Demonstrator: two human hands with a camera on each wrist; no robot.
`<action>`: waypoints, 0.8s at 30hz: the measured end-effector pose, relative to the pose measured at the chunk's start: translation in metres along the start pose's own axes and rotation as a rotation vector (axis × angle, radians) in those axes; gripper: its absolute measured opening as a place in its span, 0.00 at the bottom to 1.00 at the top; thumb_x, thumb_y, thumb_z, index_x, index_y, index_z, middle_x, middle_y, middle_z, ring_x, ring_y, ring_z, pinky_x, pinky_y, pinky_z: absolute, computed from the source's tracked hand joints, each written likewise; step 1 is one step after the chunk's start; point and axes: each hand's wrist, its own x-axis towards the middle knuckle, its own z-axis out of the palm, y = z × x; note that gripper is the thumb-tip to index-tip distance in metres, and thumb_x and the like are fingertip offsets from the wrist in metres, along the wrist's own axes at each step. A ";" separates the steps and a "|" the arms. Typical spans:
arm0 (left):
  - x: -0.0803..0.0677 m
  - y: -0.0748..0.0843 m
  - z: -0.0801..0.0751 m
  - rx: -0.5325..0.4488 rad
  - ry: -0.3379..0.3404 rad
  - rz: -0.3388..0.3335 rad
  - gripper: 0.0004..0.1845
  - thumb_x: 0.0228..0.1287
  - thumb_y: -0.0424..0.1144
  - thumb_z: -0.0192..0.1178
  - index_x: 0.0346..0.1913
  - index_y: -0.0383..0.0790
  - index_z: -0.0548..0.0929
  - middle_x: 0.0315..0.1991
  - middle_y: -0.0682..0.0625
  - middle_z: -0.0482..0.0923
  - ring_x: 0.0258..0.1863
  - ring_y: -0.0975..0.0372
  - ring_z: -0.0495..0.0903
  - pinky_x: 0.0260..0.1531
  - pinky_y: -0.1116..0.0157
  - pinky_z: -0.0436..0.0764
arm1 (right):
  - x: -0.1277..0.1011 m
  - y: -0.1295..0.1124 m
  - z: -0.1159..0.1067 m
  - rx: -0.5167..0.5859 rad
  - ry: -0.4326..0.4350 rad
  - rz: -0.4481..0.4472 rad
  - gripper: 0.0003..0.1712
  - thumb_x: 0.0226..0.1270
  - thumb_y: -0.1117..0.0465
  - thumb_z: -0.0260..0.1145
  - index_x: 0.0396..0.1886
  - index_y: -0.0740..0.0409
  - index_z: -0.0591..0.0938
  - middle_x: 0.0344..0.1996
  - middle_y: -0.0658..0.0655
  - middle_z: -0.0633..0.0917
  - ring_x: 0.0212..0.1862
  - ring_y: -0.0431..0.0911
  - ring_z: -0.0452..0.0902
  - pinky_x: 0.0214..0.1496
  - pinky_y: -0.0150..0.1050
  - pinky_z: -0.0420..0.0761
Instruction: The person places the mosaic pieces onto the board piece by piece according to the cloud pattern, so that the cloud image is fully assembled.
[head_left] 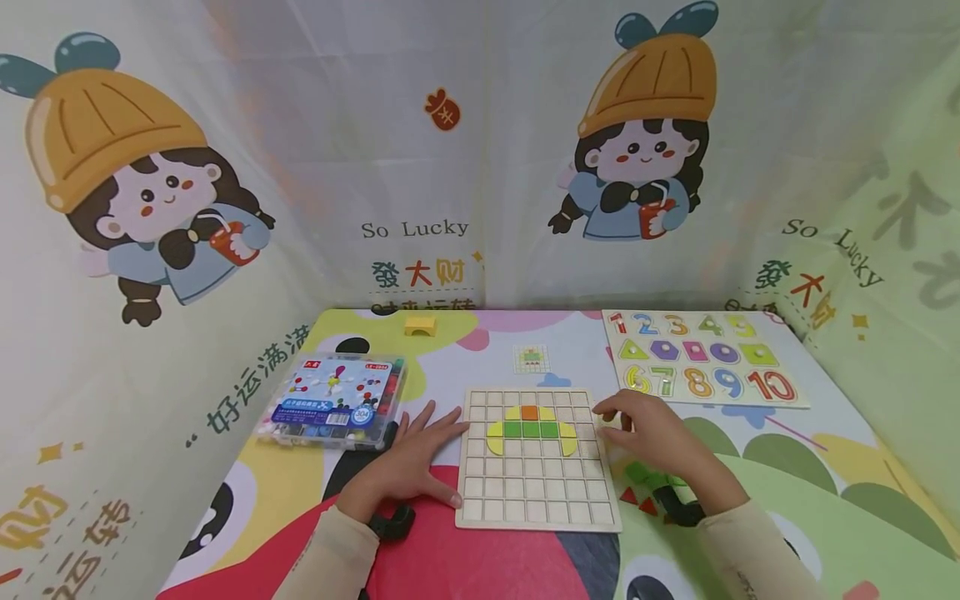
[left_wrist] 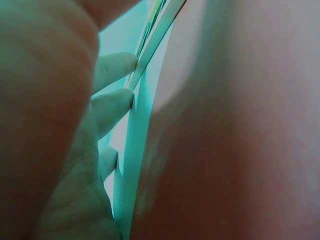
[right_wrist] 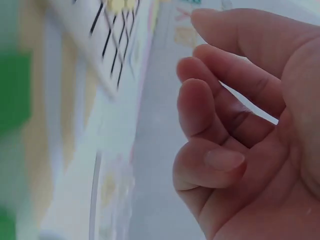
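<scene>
Cartoon mat (head_left: 480,567) under grid board (head_left: 536,492), printed curtain walls (head_left: 375,125).

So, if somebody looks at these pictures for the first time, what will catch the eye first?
Probably the wooden grid board in the middle of the mat, with its small patch of orange, green and yellow tiles. The left hand lies flat against the board's left edge, while the right hand hovers at its right edge with loosely curled fingers. Behind, a bright number puzzle sits at the far right.

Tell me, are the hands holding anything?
No. The left hand lies flat, fingers touching the left edge of the grid board. The right hand hangs loosely curled at the board's right edge, holding nothing.
</scene>
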 end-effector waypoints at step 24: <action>0.002 -0.002 -0.001 0.012 -0.004 0.003 0.60 0.45 0.65 0.82 0.82 0.58 0.65 0.87 0.56 0.50 0.88 0.45 0.31 0.79 0.31 0.27 | -0.050 0.048 0.005 0.063 -0.069 0.043 0.21 0.54 0.57 0.84 0.48 0.52 0.89 0.38 0.43 0.86 0.34 0.33 0.70 0.36 0.33 0.74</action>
